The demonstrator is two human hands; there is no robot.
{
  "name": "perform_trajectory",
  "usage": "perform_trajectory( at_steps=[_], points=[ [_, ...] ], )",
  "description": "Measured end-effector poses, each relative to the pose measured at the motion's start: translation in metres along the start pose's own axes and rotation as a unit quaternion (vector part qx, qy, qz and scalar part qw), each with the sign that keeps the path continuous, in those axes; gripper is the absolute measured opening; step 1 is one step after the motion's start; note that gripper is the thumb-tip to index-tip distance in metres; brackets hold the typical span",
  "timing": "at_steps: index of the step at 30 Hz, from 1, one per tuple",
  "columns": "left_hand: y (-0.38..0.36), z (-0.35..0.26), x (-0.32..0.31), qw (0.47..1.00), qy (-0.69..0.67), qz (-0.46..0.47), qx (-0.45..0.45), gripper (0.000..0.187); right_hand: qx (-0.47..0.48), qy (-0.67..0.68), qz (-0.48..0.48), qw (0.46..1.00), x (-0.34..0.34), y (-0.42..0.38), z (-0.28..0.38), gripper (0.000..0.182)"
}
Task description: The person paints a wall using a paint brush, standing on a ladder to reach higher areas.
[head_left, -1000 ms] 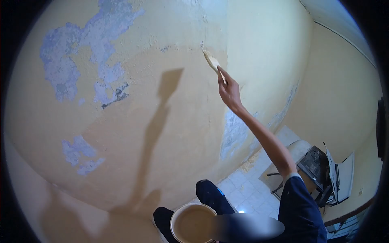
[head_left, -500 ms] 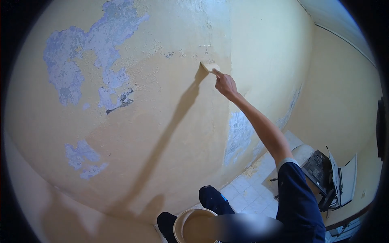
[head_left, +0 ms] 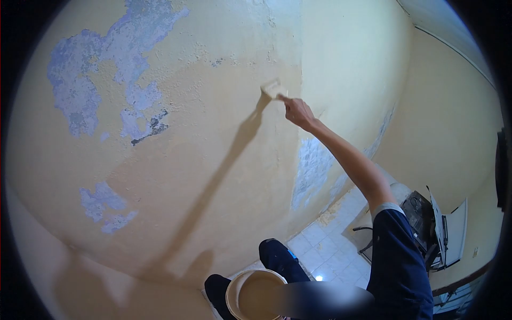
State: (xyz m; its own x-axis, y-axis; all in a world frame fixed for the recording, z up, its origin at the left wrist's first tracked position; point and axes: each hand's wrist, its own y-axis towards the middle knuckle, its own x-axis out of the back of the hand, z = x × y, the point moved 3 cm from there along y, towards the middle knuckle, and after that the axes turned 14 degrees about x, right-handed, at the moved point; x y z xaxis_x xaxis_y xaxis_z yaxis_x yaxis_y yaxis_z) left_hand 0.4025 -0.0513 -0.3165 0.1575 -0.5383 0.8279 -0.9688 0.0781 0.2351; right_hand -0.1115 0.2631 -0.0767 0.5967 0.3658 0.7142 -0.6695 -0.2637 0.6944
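Note:
A wide pale brush (head_left: 273,89) touches or nearly touches the cream wall (head_left: 229,160) right of centre. My right hand (head_left: 300,113) is closed round its handle, the arm stretched up from the lower right. A round bucket (head_left: 230,295) with tan liquid in it sits at the bottom, by my knees. My left hand cannot be made out; a blurred patch covers the area right of the bucket.
Peeling purple-grey patches (head_left: 80,80) mark the wall on the left, with a bare patch (head_left: 311,169) low by the corner. Tiled floor (head_left: 333,256) shows below. A black appliance (head_left: 416,218) with a raised lid stands at the right.
The view has shifted slightly, so the wall patches appear further left. My right hand still holds the brush, which is now turned a little and slightly lower against the wall's marks.

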Motion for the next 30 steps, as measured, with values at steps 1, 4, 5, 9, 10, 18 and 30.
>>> perform_trajectory(
  at_steps=[1, 4, 5, 9, 10, 18, 30],
  points=[
    [-0.002, 0.002, -0.002, 1.0, 0.004, -0.021, -0.018, 0.023, 0.007, -0.007, 0.042, 0.999, 0.003, -0.008, 0.001, 0.047],
    [-0.011, 0.011, -0.01, 0.994, 0.03, -0.073, -0.076, 0.022, -0.034, 0.018, -0.002, 0.999, 0.033, -0.002, 0.011, 0.042],
    [-0.012, 0.011, -0.011, 0.992, 0.039, -0.082, -0.089, 0.023, -0.025, 0.023, -0.066, 0.997, 0.045, 0.009, 0.016, 0.042],
    [-0.001, -0.008, 0.003, 0.985, 0.089, -0.077, -0.123, 0.023, 0.016, 0.025, -0.198, 0.98, 0.066, 0.066, 0.029, 0.041],
    [0.0, -0.008, 0.002, 0.994, 0.057, -0.054, -0.075, 0.023, 0.024, 0.012, -0.202, 0.979, 0.057, 0.077, 0.025, 0.041],
    [-0.003, -0.003, 0.001, 0.997, 0.002, -0.078, -0.006, 0.022, 0.018, -0.012, 0.023, 0.999, -0.029, -0.013, 0.024, 0.054],
    [0.001, -0.005, -0.004, 0.999, -0.025, -0.019, 0.013, 0.021, 0.026, -0.12, 0.052, 0.991, 0.11, 0.152, 0.05, 0.031]
  ],
)
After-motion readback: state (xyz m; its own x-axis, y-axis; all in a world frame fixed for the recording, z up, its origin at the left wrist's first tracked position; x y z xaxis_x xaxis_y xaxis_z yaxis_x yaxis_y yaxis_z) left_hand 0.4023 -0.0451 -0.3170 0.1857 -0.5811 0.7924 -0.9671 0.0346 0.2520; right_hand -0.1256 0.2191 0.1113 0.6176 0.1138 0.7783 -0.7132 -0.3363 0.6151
